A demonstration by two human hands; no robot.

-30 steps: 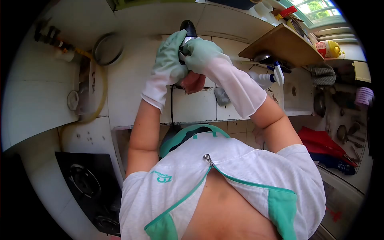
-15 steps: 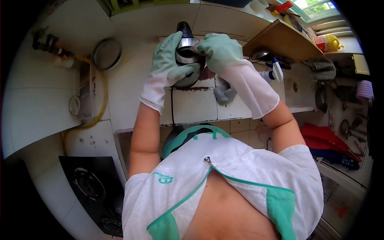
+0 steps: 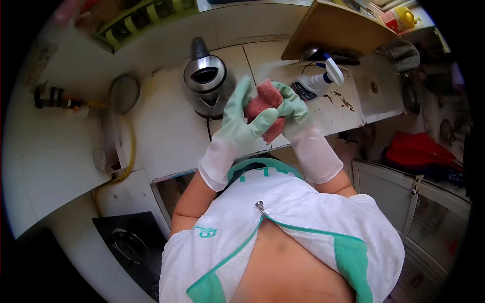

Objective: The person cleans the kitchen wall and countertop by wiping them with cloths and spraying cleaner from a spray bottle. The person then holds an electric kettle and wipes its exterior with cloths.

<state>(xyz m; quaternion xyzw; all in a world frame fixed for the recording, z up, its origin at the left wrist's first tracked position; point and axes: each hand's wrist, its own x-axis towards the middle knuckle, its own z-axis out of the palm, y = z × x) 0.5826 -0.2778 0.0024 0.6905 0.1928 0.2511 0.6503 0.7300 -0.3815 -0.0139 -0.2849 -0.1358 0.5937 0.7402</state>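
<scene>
A reddish-brown cleaning cloth (image 3: 263,103) is bunched up between my two gloved hands, in front of my chest. My left hand (image 3: 240,121), in a pale green and white rubber glove, grips its left side with the thumb across the front. My right hand (image 3: 295,108), gloved alike, is closed on its right side. Just left of the hands an electric kettle (image 3: 222,83) stands upright on the counter, steel with a black handle and lid, its cord running toward me. A spray bottle (image 3: 305,87) with a blue and white trigger is beyond my right hand.
White tiled counter (image 3: 166,126) runs under the kettle, with a sink (image 3: 374,101) on the right. A wooden board (image 3: 338,33) leans at the back. A round lid (image 3: 124,94) and a yellow hose (image 3: 132,146) are on the left, above a black gas stove (image 3: 129,247).
Both hands have come off the kettle and moved toward me, now together on the reddish cloth. The kettle stands alone at the left. The grey cloth on the counter no longer shows.
</scene>
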